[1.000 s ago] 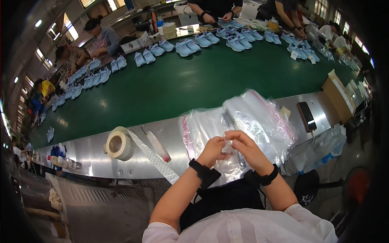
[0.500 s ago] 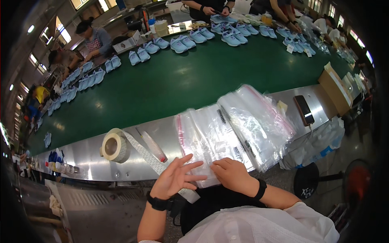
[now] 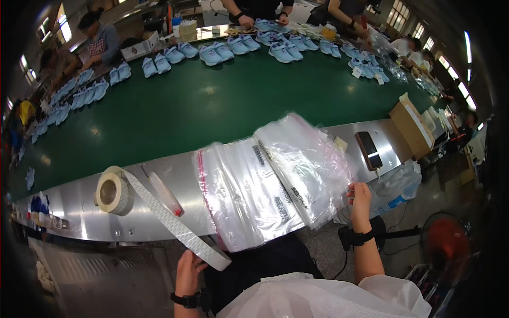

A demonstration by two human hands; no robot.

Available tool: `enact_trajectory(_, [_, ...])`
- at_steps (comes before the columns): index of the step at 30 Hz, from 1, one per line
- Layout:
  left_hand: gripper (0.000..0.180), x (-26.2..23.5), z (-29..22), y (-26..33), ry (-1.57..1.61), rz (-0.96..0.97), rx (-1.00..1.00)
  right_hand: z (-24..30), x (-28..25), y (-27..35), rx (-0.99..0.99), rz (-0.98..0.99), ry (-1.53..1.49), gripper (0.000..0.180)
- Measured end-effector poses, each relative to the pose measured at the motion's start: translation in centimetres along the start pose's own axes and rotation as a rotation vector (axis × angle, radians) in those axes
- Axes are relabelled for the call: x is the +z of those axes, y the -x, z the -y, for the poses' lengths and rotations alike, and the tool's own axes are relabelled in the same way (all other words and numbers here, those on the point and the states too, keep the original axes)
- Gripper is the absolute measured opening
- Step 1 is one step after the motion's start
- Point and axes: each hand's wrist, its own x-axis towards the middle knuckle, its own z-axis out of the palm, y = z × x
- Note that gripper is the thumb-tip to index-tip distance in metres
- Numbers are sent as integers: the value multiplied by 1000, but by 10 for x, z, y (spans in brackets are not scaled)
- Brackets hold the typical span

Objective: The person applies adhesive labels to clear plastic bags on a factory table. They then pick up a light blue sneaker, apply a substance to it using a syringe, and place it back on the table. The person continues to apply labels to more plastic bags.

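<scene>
My left hand [image 3: 188, 271] is low by the table's front edge, fingers curled against the hanging end of a white label strip [image 3: 168, 220]. The fingertips are partly hidden behind it. The strip runs back to its label roll [image 3: 110, 194], which stands on the metal table. My right hand [image 3: 361, 202] pinches the right edge of the upper stack of clear plastic bags [image 3: 305, 164], its fingers closed. A second stack of clear bags [image 3: 233, 191] with a pink edge lies beneath and to the left, overhanging the front edge.
A phone [image 3: 369, 150] and an open cardboard box [image 3: 411, 127] are at the right of the metal table. A narrow packet [image 3: 165, 196] lies beside the strip. Beyond the green surface [image 3: 180, 111] are rows of light-blue shoes [image 3: 216, 53] and several people. A fan [image 3: 447, 244] stands lower right.
My hands have moved apart from the front of the bags: the left down to the strip's end, the right across to the upper stack's right edge. The view has shifted to the right.
</scene>
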Motion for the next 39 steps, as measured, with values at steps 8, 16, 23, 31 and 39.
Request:
enact_trajectory(8, [21, 10, -24, 7, 74, 60, -7, 35, 104, 116, -212, 876, 39, 10])
enact_trajectory(16, [21, 11, -39, 34, 149, 5, 81, 39, 191, 187, -443, 1573, 30, 13])
enact_trajectory(23, [28, 31, -42, 45, -854, -252, 783, 37, 196, 188, -465, 1519, -28, 11])
enact_trajectory(31, [13, 44, -34, 40, -245, -158, 518, 40, 203, 196, -205, 1432, 12, 13])
enact_trajectory(39, [12, 41, -43, 35, -192, -154, 393, 36, 201, 195, -448, 1298, -10, 8])
